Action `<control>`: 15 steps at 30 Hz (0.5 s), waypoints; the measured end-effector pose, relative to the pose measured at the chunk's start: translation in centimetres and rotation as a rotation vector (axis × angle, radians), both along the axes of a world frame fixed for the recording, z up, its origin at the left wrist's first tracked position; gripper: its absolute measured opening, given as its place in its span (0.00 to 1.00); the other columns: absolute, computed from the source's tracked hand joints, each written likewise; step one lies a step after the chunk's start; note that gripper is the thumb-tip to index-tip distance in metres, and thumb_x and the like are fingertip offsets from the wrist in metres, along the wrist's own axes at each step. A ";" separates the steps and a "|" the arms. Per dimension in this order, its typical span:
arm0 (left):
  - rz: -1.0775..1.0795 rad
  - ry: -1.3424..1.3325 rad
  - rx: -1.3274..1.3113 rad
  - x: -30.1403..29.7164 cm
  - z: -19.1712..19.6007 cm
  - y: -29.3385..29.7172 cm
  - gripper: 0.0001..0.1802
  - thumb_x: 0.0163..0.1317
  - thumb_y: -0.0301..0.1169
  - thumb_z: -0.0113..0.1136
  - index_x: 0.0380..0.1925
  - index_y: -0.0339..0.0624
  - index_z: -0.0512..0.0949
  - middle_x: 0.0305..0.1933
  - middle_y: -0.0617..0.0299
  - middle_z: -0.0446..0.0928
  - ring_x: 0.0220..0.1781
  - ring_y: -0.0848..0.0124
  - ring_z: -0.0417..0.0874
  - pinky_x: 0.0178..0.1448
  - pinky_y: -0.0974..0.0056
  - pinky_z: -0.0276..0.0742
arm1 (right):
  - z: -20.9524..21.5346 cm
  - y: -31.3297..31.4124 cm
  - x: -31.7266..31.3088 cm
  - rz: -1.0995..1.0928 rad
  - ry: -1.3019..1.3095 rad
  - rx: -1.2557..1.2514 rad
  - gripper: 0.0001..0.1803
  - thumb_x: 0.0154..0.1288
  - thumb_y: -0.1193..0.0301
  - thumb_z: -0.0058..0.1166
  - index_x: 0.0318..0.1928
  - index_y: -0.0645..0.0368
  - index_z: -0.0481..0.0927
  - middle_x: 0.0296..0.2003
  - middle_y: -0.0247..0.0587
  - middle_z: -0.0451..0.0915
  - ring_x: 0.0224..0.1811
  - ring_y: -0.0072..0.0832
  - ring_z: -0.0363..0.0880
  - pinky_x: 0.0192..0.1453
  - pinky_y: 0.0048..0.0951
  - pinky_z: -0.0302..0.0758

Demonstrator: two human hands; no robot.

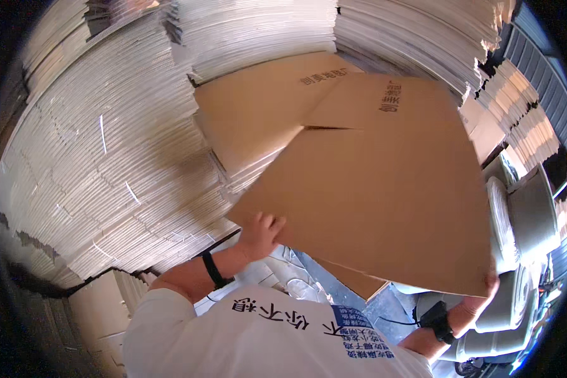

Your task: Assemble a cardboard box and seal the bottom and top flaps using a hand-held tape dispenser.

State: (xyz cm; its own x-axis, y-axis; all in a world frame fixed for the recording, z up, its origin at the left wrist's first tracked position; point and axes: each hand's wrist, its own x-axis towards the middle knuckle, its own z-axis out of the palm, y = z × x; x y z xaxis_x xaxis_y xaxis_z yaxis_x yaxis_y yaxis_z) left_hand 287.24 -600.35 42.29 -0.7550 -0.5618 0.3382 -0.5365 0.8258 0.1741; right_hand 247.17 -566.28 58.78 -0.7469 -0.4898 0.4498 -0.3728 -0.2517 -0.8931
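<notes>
A large flat brown cardboard sheet (384, 189), creased and printed near its far end, is held tilted in front of me. My left hand (263, 237) grips its near left corner, fingertips curled over the top face. At the near right corner my right hand (490, 283) has hold of the edge, most of its fingers hidden behind the board. Beneath and beyond lies another printed cardboard sheet (252, 107) on top of a pile. Below the held sheet's near edge, a further cardboard corner (359, 282) shows; whether it belongs to the same piece I cannot tell.
Tall stacks of flattened cardboard (107, 157) rise on the left, with more stacks (258, 31) at the back and the far right. Large pale rolls (529, 214) stand along the right side. Some grey floor (384, 315) shows between me and the rolls.
</notes>
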 end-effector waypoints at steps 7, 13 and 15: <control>0.124 0.254 -0.043 2.4 -3.3 7.4 0.30 0.50 0.36 0.64 0.56 0.43 0.71 0.48 0.52 0.73 0.47 0.50 0.74 0.50 0.47 0.72 | 3.5 0.3 -6.4 0.107 0.131 -0.267 0.21 0.70 0.54 0.42 0.49 0.59 0.72 0.46 0.45 0.76 0.50 0.35 0.75 0.57 0.42 0.70; 0.122 0.363 0.033 9.0 -6.7 7.6 0.23 0.58 0.35 0.57 0.55 0.41 0.73 0.53 0.50 0.74 0.52 0.50 0.75 0.55 0.49 0.72 | 12.0 -7.5 -16.6 0.313 0.813 -0.284 0.19 0.68 0.56 0.44 0.48 0.58 0.71 0.46 0.44 0.76 0.49 0.34 0.74 0.57 0.41 0.69; 0.179 0.457 0.084 11.3 -7.2 7.5 0.23 0.60 0.36 0.56 0.55 0.40 0.72 0.56 0.46 0.73 0.55 0.48 0.74 0.58 0.49 0.71 | 14.0 -13.1 -12.8 0.403 1.032 -0.346 0.18 0.68 0.57 0.45 0.47 0.57 0.71 0.46 0.43 0.75 0.49 0.33 0.74 0.57 0.41 0.69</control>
State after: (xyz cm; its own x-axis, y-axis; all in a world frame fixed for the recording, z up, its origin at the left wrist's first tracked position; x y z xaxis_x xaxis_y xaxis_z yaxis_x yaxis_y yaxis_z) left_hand 298.52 -592.85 35.07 -0.4294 -0.7087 0.5598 -0.5219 0.7006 0.4866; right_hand 234.39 -579.35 72.78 0.2352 -0.3401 0.9105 -0.7209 -0.6894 -0.0713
